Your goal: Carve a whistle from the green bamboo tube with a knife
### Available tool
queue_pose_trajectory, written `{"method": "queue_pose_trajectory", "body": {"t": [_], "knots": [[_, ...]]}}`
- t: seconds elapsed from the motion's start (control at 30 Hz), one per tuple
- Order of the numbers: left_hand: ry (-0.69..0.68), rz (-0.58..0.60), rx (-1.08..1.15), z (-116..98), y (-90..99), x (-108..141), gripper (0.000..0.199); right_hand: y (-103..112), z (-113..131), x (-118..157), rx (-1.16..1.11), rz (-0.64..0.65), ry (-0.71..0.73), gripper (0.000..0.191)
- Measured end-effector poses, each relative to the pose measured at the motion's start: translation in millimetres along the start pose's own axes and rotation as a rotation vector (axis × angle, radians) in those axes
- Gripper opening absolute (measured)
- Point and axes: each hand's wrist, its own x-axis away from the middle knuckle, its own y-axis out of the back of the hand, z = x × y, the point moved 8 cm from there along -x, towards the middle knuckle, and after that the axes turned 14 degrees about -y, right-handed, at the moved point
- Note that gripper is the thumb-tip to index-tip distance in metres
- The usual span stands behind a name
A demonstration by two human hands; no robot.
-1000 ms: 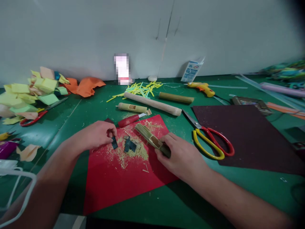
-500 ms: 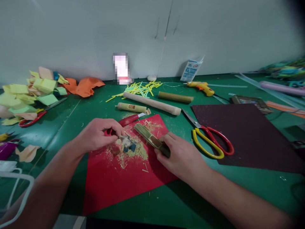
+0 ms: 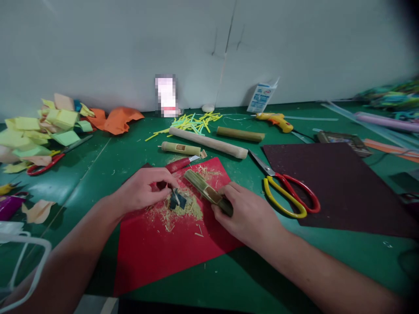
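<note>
My right hand [image 3: 247,209] is wrapped round the near end of a short green bamboo tube [image 3: 195,179], which has a rectangular opening cut in its side. The tube slants over the red sheet [image 3: 153,257], its far end pointing up and left. The fingers of my left hand [image 3: 147,187] are pinched at a small dark piece [image 3: 181,202] that looks like sandpaper, just above a heap of pale bamboo shavings [image 3: 194,211]. Behind that hand lies a red-handled craft knife [image 3: 178,165]. A second bamboo tube [image 3: 186,148] with a cut window rests beyond it.
Large scissors [image 3: 288,192] with red and yellow handles lie right, partly on a dark sheet [image 3: 327,187]. A pale stick [image 3: 209,141], a brown bamboo tube [image 3: 240,133], yellow strips [image 3: 193,122] and a glue gun [image 3: 275,121] lie behind. Folded papers [image 3: 32,131] pile up left.
My left hand has moved slightly right and down, its fingertips now over the dark piece. The greyish piece at its fingertips no longer shows. My right hand and the bamboo tube stay almost still.
</note>
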Motion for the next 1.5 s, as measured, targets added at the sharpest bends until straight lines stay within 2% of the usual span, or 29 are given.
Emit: {"method": "queue_pose_trajectory", "body": {"t": [0.1, 0.23, 0.3, 0.37, 0.53, 0.8, 0.97, 1.07, 1.23, 1.3, 1.5], "knots": [[0.069, -0.079, 0.017, 5, -1.6, -1, 0.015, 0, 1, 0, 0.000, -0.009, 0.008, 0.010], [0.181, -0.267, 0.156, 19, -6.3, 2, 0.014, 1, 1, 1, 0.006, -0.016, 0.006, 0.010], [0.210, -0.326, 0.248, 24, -12.1, 2, 0.014, 1, 2, 1, 0.010, -0.018, 0.010, 0.010], [0.216, -0.359, 0.240, 26, -15.0, 0, 0.013, 0, 3, 1, 0.015, -0.015, 0.007, 0.010], [0.109, -0.345, -0.031, 12, -13.5, -13, 0.003, -2, 3, 1, 0.018, -0.010, -0.003, 0.011], [-0.006, -0.373, -0.173, 8, -18.4, -22, 0.015, -3, 4, 3, 0.009, -0.041, 0.021, 0.011], [-0.138, -0.343, -0.235, 0, -22.6, -24, 0.020, -2, 4, 3, -0.003, -0.058, 0.028, 0.010], [-0.206, -0.314, -0.314, -8, -25.0, -23, 0.016, -2, 5, 3, -0.017, -0.063, 0.035, 0.010], [-0.267, -0.258, -0.500, -20, -32.1, -21, 0.046, -3, 5, 3, -0.018, -0.065, 0.034, 0.010], [-0.278, -0.249, -0.540, -23, -33.6, -23, 0.042, -3, 5, 3, -0.012, -0.061, 0.030, 0.010], [-0.325, -0.191, -0.570, -27, -36.2, -26, 0.015, -2, 5, 4, -0.003, -0.040, 0.017, 0.010]]}}
